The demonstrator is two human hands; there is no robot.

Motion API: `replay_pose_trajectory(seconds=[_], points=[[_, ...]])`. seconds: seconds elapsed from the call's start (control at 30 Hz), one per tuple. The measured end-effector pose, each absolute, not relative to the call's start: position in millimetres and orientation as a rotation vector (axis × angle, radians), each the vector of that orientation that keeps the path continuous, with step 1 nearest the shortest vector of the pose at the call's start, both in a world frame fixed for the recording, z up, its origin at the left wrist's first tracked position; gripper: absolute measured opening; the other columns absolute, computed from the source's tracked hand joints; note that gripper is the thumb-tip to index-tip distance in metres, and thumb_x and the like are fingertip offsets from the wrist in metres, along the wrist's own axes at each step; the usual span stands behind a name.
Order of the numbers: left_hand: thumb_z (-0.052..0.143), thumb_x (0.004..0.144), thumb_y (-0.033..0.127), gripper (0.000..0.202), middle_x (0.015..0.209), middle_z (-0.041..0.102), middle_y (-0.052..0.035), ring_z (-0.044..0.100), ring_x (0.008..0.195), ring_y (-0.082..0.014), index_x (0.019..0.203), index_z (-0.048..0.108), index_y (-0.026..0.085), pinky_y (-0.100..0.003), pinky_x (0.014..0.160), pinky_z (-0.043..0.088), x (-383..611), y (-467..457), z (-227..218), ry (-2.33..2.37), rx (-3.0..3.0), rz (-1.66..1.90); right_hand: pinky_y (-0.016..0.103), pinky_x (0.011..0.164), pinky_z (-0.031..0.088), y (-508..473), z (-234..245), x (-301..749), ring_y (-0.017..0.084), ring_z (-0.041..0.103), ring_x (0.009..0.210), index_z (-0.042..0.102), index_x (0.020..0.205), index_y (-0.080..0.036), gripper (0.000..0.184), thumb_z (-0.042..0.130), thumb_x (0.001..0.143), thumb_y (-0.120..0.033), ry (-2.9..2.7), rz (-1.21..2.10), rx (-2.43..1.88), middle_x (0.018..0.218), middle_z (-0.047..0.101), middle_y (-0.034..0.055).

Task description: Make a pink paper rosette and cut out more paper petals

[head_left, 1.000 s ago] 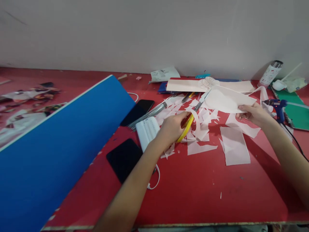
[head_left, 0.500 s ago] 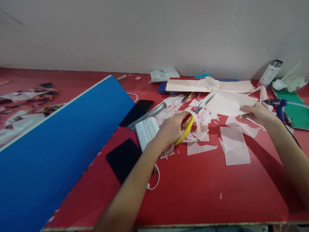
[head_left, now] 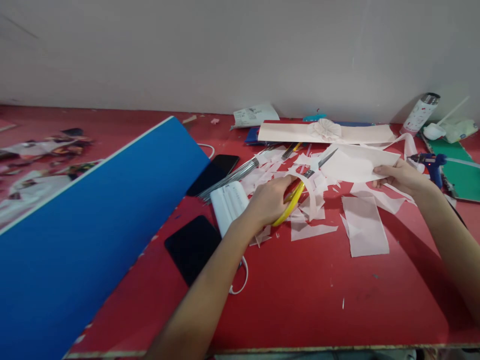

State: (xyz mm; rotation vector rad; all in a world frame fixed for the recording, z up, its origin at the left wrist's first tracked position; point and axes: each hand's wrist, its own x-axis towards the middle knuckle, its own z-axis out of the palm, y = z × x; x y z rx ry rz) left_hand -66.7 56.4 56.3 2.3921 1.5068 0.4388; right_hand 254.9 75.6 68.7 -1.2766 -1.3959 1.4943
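Note:
My left hand (head_left: 268,200) grips yellow-handled scissors (head_left: 292,202), whose steel blades (head_left: 318,165) point up and right at the left edge of a pale pink paper sheet (head_left: 356,163). My right hand (head_left: 399,177) pinches that sheet at its right end. A curled paper strip (head_left: 309,187) hangs beside the blades. Many pink paper scraps (head_left: 313,230) lie under and around the scissors on the red table (head_left: 318,310). Behind them lies a long pink strip with a paper rosette (head_left: 324,130).
A blue board (head_left: 86,240) slants across the left. Beside it are black phones (head_left: 193,250), a white flat object (head_left: 228,207) and metal rods (head_left: 236,175). At the right stand a blue glue gun (head_left: 433,162), a green board (head_left: 455,170) and a printed bottle (head_left: 420,114).
My right hand has shifted slightly right with the sheet. The scissors' blades now show clear at the sheet's left edge, and the curled strip has moved with them.

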Motion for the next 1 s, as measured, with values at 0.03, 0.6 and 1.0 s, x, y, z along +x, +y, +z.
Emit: replay_pose_trajectory(seconds=[0.03,0.6,1.0], points=[[0.047,0.078,0.026,0.031,0.096,0.068,-0.0115,0.062,0.081,-0.0245,0.103,0.059,0.013,-0.032,0.067,0.045,-66.7,56.6,55.9,1.507,2.395,0.44,0.028,0.054,0.049,75.3,69.4,254.2,0.016,0.062,0.055,0.067,0.06,-0.014,0.025,0.076,0.065,-0.037,-1.399,1.491,-1.278,0.058,0.067,0.0071],[0.05,0.079,0.031,0.032,0.097,0.07,-0.0118,0.064,0.085,-0.026,0.103,0.063,0.014,-0.034,0.07,0.046,-70.2,60.1,51.2,1.522,2.436,0.472,0.028,0.055,0.05,76.5,67.2,257.0,0.016,0.063,0.056,0.067,0.063,-0.014,0.023,0.075,0.066,-0.035,-1.395,1.488,-1.29,0.059,0.067,0.0068],[0.05,0.079,0.039,0.034,0.093,0.069,-0.011,0.062,0.08,-0.0239,0.099,0.063,0.014,-0.032,0.067,0.045,-70.1,58.6,54.2,1.505,2.421,0.506,0.03,0.059,0.052,76.1,68.6,256.1,0.017,0.063,0.056,0.066,0.064,-0.015,0.025,0.077,0.063,-0.037,-1.391,1.476,-1.316,0.058,0.067,0.0062]])
